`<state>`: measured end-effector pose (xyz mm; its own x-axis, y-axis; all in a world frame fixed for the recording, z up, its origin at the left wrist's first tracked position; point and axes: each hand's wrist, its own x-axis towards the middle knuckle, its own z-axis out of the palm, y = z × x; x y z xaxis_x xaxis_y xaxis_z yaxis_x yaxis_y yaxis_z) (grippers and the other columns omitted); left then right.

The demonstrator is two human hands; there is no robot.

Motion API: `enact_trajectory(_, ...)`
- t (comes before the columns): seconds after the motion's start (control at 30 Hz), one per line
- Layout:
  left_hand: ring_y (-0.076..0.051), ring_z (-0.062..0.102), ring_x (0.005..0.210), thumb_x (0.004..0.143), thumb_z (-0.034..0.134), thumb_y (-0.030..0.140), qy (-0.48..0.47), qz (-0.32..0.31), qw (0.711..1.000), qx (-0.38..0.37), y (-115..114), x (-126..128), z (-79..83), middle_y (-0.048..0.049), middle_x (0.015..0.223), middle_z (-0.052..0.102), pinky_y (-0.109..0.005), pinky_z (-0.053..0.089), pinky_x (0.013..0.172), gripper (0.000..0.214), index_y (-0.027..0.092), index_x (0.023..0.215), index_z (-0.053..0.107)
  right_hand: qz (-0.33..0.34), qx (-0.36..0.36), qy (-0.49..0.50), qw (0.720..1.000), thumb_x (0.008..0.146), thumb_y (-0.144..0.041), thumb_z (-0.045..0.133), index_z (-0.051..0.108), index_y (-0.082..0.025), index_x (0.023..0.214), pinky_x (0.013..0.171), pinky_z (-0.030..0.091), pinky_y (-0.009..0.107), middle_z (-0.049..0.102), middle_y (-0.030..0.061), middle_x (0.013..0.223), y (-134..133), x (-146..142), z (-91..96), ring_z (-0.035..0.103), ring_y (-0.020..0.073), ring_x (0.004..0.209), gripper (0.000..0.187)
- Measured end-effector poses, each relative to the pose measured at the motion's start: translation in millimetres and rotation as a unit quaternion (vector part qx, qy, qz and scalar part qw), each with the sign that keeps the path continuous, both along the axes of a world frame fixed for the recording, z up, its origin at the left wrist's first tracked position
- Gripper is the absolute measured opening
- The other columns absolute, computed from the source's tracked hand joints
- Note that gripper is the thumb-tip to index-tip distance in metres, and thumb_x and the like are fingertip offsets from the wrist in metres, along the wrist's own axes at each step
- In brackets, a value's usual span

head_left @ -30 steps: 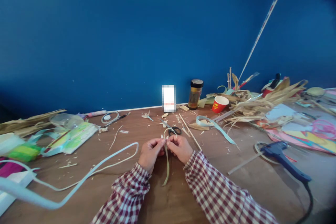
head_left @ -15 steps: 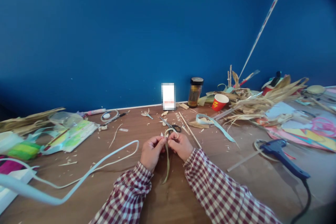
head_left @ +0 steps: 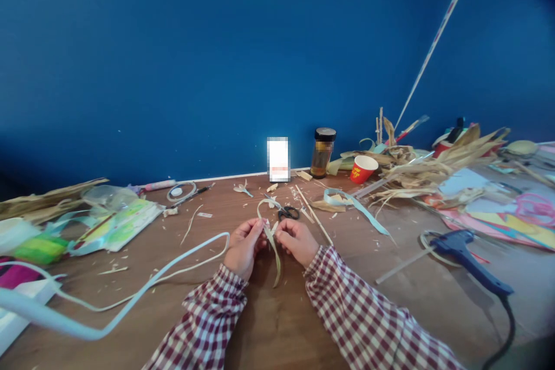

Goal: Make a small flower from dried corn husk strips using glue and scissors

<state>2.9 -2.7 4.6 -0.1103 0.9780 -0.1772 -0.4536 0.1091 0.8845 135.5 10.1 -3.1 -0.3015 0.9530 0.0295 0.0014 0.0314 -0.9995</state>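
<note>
Between my hands is a narrow, pale green strip of dried husk [head_left: 274, 257]. One part of it arches up above my fingers, and its tail hangs down in a curve. My left hand [head_left: 243, 247] pinches the strip between thumb and forefinger. Close beside it, my right hand [head_left: 299, 241] is closed, its fingertips pinched at a pale bit of the strip; the other fingers are curled and partly hidden. Just beyond my hands, black-handled scissors [head_left: 288, 213] lie on the brown table [head_left: 264, 329], among husk scraps.
A blue glue gun [head_left: 470, 257] with a cord lies at right. Behind it are heaped dried husks [head_left: 433, 167], a red paper cup [head_left: 363, 169] and a lidded jar [head_left: 323, 153]. A pale blue bent strip [head_left: 173, 266] arcs across the left foreground. A thin stick [head_left: 314, 214] lies beyond my right hand.
My left hand has shifted slightly left with the strip. The strip's upper loop now leans left and stands away from my right fingers; the hands are a little farther apart.
</note>
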Motion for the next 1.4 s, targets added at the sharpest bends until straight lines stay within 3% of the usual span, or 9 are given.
enact_trajectory(0.27,-0.003,0.051,0.048,0.061,0.069,0.029,-0.028,-0.009,1.0,-0.001,0.5,-1.3,-2.2,0.0029,0.06,0.059,-0.011,0.043,0.045,0.023,0.013,0.076,0.062,0.009,0.054,0.02,0.998,0.074,-0.029,0.052,0.051,-0.017,0.07,0.044,0.03,0.018,0.044,-0.0056,0.054,-2.6,0.4,0.3,0.037,0.0057,0.045,0.013)
enact_trajectory(0.47,-0.005,0.055,0.052,0.06,0.069,0.028,-0.044,0.006,0.999,-0.006,5.0,-5.5,-4.5,0.0018,0.062,0.06,-0.013,0.046,0.047,0.024,0.013,0.078,0.061,0.008,0.091,0.095,0.991,0.072,-0.028,0.055,0.053,-0.015,0.066,0.057,0.04,0.021,0.055,0.0045,0.095,-5.6,-1.7,5.1,0.05,0.0081,0.063,0.014)
enact_trajectory(0.63,-0.007,0.056,0.054,0.062,0.068,0.025,-0.048,0.028,0.998,-0.007,7.2,-8.1,-6.2,-0.0003,0.067,0.061,-0.014,0.048,0.045,0.022,0.013,0.079,0.06,0.059,0.024,0.148,0.987,0.074,-0.028,0.053,0.05,-0.016,0.072,0.044,0.032,0.017,0.06,0.0037,0.084,-8.2,-1.1,7.2,0.046,0.0064,0.053,0.012)
enact_trajectory(0.93,-0.006,0.057,0.052,0.07,0.061,0.02,-0.058,0.068,0.996,-0.011,10.6,-13.9,-5.1,-0.0016,0.068,0.062,-0.009,0.041,0.036,0.013,0.013,0.08,0.058,0.103,-0.011,0.14,0.985,0.076,-0.031,0.051,0.046,-0.017,0.073,0.042,0.03,0.016,0.06,0.0008,0.069,-7.3,-1.7,3.9,0.045,0.0061,0.049,0.015)
enact_trajectory(1.4,-0.008,0.06,0.051,0.081,0.046,0.013,-0.062,0.138,0.988,-0.038,15.0,-18.6,-5.7,-0.0038,0.061,0.063,-0.014,0.049,0.045,0.007,0.014,0.079,0.052,0.121,-0.115,0.121,0.979,0.074,-0.031,0.05,0.04,-0.018,0.07,0.031,0.023,0.012,0.041,-0.0084,0.051,-8.1,-2.7,3.9,0.032,0.0024,0.036,0.016)
